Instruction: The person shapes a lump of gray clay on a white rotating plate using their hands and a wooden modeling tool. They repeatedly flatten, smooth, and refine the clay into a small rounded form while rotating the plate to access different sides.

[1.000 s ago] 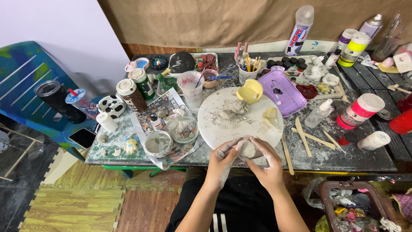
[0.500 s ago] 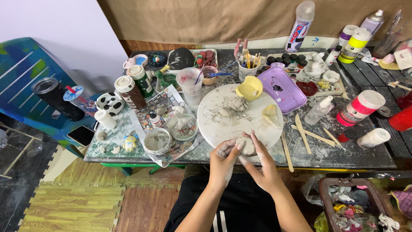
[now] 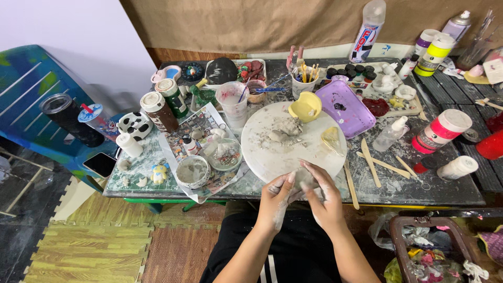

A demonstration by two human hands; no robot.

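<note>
My left hand [image 3: 276, 202] and my right hand [image 3: 323, 198] are both smeared with pale clay and close together around a small grey clay lump [image 3: 301, 180], held at the near edge of a round white work board [image 3: 272, 152]. More loose clay pieces [image 3: 282, 131] lie in the middle of that board. A yellow shell-shaped bowl [image 3: 306, 106] sits at the board's far edge. A thin translucent yellowish piece [image 3: 331, 137] rests on its right side.
The cluttered table [image 3: 398, 186] holds a purple tray [image 3: 346, 107], wooden sticks [image 3: 373, 163], paint bottles [image 3: 441, 131], a water cup [image 3: 233, 102], small bowls [image 3: 192, 171] and jars [image 3: 157, 111]. A blue chair [image 3: 31, 89] stands at left, a basket [image 3: 427, 251] at lower right.
Both hands have drawn slightly back toward me from the board's edge and turned the clay lump between them. The view has shifted a little; nothing on the table has moved.
</note>
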